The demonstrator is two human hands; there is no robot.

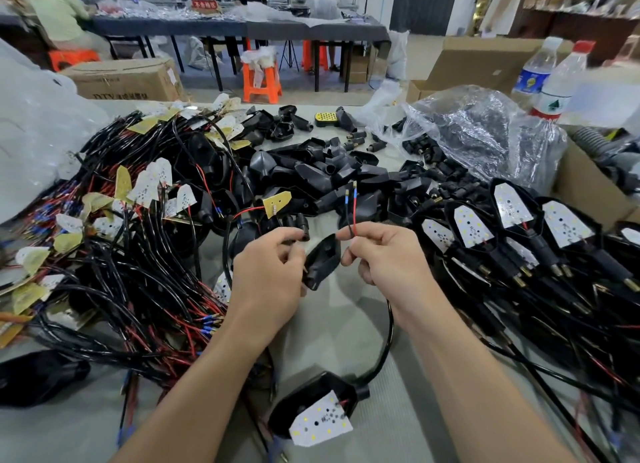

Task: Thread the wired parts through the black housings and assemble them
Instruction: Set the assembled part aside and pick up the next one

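My left hand [273, 268] grips a black housing [322, 260] at the table's middle, its opening turned toward my right hand. My right hand [384, 254] pinches a wire end [350, 208], red and black strands with small terminals sticking up above the fingers. That black cable [389, 331] loops down to a housing with a white LED board [318, 419] lying near the front edge. A heap of wired LED boards [138, 220] lies at the left. Loose black housings [329, 171] are piled behind my hands.
Assembled units [519, 240] lie in rows at the right. A clear plastic bag of small black parts [485, 130] and two water bottles [550, 78] stand at the back right. Cardboard boxes [595, 188] flank the table. People work at a far bench.
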